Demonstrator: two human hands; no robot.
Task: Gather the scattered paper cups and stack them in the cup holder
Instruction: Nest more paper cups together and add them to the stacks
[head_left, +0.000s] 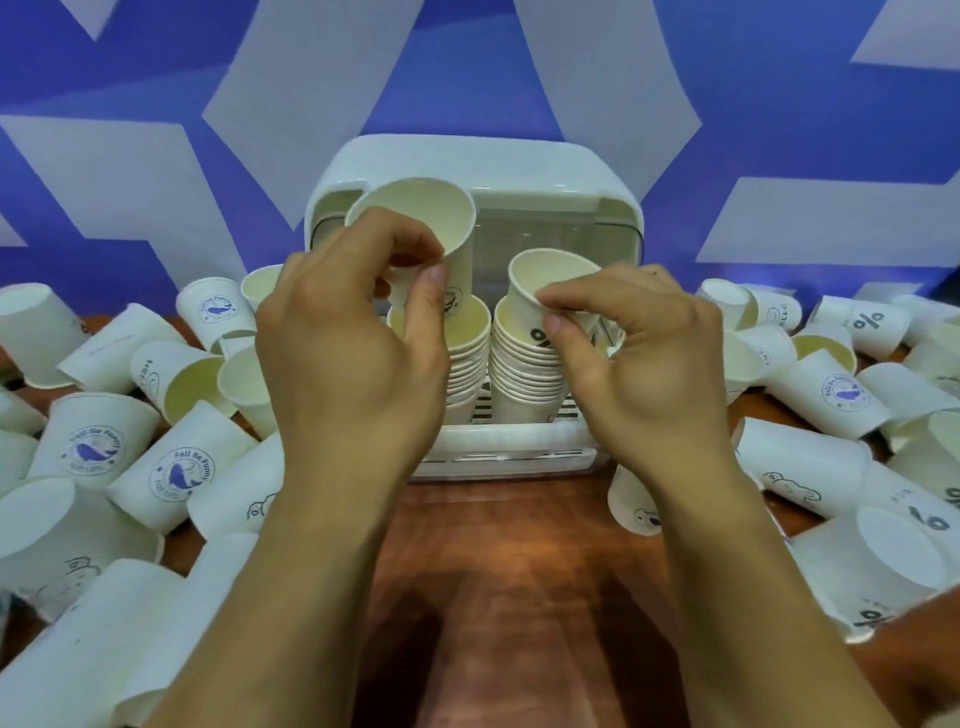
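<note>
A view from above and behind two bare forearms reaching forward over a brown wooden table, with a blue and white patterned wall behind.

On the far left, a heap of loose paper cups lies on its sides across the table, many printed with a round whale logo. None of these has been gathered yet.

The left hand pinches a single cup by its lower wall between thumb and fingertips. This cup is tilted with its open mouth toward the viewer. It is held in the air above the left-hand stack and not yet dropped in.

In the centre stands the white plastic cup holder, its lid raised at the back. Inside it are two stacks side by side, the left stack and the right stack, each already many cups deep.

The right hand pinches a second cup at its rim between thumb and forefinger, the other fingers loosely curled. That cup is at the top of the right stack, leaning slightly. Whether it is fully seated cannot be told.

On the right, another large spread of loose cups lies tumbled, some marked with a percent sign.

Judging by this, the job is well under way but probably not half done. Two good stacks are built and two cups are about to join them, while dozens remain scattered on both sides.
</note>
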